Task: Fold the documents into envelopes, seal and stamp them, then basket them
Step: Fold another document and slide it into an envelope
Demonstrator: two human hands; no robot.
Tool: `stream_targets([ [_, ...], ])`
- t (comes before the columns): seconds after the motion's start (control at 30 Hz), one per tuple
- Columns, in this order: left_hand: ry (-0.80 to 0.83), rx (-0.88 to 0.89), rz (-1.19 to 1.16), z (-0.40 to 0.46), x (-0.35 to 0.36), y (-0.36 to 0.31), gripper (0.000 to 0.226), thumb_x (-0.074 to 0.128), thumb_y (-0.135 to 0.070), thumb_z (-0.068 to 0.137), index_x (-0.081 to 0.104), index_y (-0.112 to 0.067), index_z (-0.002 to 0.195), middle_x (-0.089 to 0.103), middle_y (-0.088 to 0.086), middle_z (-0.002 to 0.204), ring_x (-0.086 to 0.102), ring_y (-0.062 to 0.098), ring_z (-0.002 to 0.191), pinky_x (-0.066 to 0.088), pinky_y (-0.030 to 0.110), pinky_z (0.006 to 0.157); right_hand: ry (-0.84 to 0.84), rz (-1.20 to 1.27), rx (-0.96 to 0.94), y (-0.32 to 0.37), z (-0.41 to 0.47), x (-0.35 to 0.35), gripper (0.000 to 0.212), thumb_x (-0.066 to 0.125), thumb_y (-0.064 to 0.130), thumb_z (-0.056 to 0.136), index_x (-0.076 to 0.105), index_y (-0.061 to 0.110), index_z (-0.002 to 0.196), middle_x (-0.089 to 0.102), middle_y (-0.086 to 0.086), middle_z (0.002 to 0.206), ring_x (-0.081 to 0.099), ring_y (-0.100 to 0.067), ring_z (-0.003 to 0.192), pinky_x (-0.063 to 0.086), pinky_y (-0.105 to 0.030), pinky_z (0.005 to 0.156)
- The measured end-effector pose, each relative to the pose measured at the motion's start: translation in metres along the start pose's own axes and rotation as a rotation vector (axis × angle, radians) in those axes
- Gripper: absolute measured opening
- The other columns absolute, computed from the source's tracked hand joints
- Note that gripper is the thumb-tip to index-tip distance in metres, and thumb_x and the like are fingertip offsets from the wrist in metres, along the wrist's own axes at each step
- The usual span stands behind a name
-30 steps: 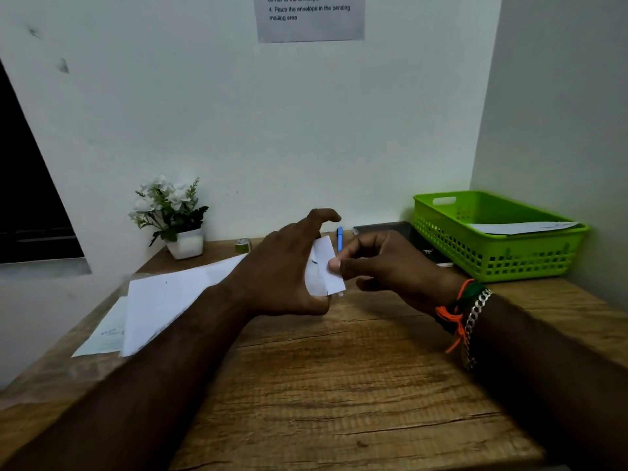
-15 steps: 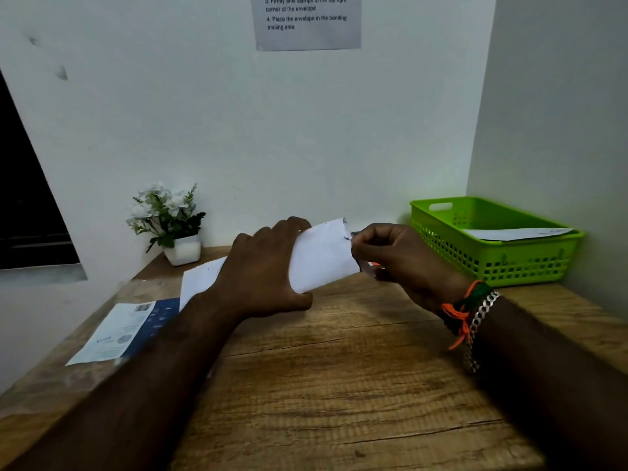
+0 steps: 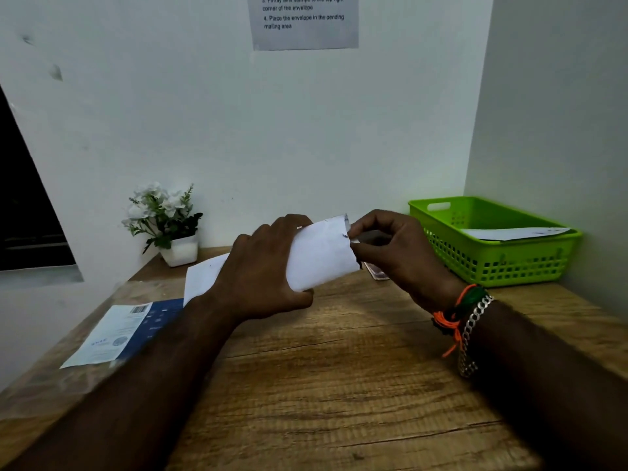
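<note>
- Envelope (image 3: 319, 253) held above the desk (image 3: 339, 385): left hand (image 3: 265, 277) wraps it, right hand (image 3: 390, 253) pinches its right end
- Green basket (image 3: 492, 263) already holds one envelope
- Judged remaining: finishing, stamping, basketing

**Dim corner desk, pale walls**

Wooden table (image 3: 356, 385) fills the lower frame, grain running left to right. Pale wall (image 3: 272, 130) behind, 2nd wall (image 3: 560, 113) at right forming a corner. Printed notice (image 3: 304, 22) taped at top centre (partly cut off). Dark window opening (image 3: 20, 205) at left edge. Potted white flowers (image 3: 164, 222) at back left. Light is low.
</note>
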State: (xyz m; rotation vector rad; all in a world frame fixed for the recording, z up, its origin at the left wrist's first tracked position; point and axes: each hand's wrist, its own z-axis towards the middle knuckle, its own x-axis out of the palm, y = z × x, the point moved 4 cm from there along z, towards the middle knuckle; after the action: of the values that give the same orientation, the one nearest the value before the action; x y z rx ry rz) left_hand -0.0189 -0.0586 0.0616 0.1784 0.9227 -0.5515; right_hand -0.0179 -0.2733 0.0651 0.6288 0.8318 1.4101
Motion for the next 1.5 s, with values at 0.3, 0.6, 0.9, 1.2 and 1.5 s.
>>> stream_targets([
  [0.3,0.018,0.008,0.024,0.000,-0.002,-0.002,0.097,0.077,-0.056,0.055,0.033,-0.040,0.141,0.050,-0.019,0.127,0.054,0.013,0.107,0.045,0.041,0.089,-0.069,-0.156,0.007,-0.006,0.001,-0.001,0.022,0.079,0.005,0.077,0.064,0.012,0.092,0.072,-0.007,0.072,0.061,-0.013,0.052,0.043,-0.022,0.046],
  [0.6,0.134,0.036,0.224,-0.002,0.004,-0.002,0.119,0.064,-0.082,0.063,0.000,-0.049,0.158,0.042,-0.011,0.128,0.045,0.017,0.109,0.032,0.039,0.084,-0.092,-0.101,0.068,-0.009,0.004,-0.012,0.006,0.073,0.005,0.087,0.071,0.002,0.082,0.066,-0.003,0.058,0.060,-0.016,0.052,0.048,-0.033,0.058],
  [0.9,0.116,0.044,0.269,-0.001,0.004,-0.005,0.129,0.064,-0.084,0.062,-0.011,-0.045,0.160,0.035,-0.006,0.132,0.039,0.017,0.115,0.026,0.038,0.086,-0.026,0.026,0.193,-0.005,0.002,-0.006,0.025,0.076,0.022,0.088,0.069,0.000,0.078,0.064,-0.009,0.065,0.048,-0.028,0.065,0.035,-0.042,0.064],
  [1.2,0.105,0.029,0.279,0.000,0.005,-0.005,0.130,0.063,-0.082,0.059,-0.007,-0.041,0.161,0.035,-0.006,0.128,0.040,0.016,0.111,0.026,0.038,0.084,0.038,0.086,0.251,-0.006,0.001,-0.005,0.016,0.080,0.005,0.083,0.068,0.008,0.094,0.070,-0.008,0.077,0.066,-0.012,0.064,0.041,-0.031,0.061],
  [1.5,0.107,0.039,0.263,-0.002,0.009,-0.010,0.128,0.064,-0.082,0.058,0.000,-0.043,0.161,0.038,-0.008,0.127,0.042,0.015,0.110,0.027,0.037,0.083,0.141,0.133,0.365,-0.028,-0.003,0.006,0.037,0.082,0.010,0.083,0.068,-0.001,0.115,0.072,-0.029,0.095,0.070,-0.032,0.086,0.057,-0.058,0.087],
])
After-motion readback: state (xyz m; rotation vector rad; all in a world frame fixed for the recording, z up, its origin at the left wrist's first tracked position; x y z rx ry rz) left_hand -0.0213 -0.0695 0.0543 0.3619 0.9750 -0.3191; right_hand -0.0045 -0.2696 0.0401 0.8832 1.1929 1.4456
